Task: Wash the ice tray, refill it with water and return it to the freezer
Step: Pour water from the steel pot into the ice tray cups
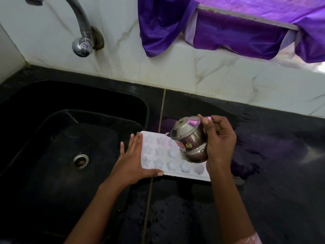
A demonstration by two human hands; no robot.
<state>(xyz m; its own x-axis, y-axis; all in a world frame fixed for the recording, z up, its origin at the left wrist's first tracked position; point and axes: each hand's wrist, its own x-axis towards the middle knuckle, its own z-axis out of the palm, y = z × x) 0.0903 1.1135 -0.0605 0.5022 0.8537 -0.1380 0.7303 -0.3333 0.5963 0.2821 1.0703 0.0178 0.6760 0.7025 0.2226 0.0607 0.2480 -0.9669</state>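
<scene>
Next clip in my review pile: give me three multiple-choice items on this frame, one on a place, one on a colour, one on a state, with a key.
1. Where does the ice tray lie?
A. In the sink basin
B. On the black counter just right of the sink
C. On the window ledge

2. What colour is the cloth hanging at the window?
A. Purple
B. Green
C. Yellow

3. How is the steel pot held?
A. Upright on the counter, untouched
C. Upside down in the sink
B. Tipped over the tray in the right hand

Key: 1 B, the tray rests on the counter beside the sink, steadied by the left hand. 2 A, the fabric is plainly purple. 3 B, the pot leans mouth-down toward the tray's cells, gripped by the right hand.
</scene>
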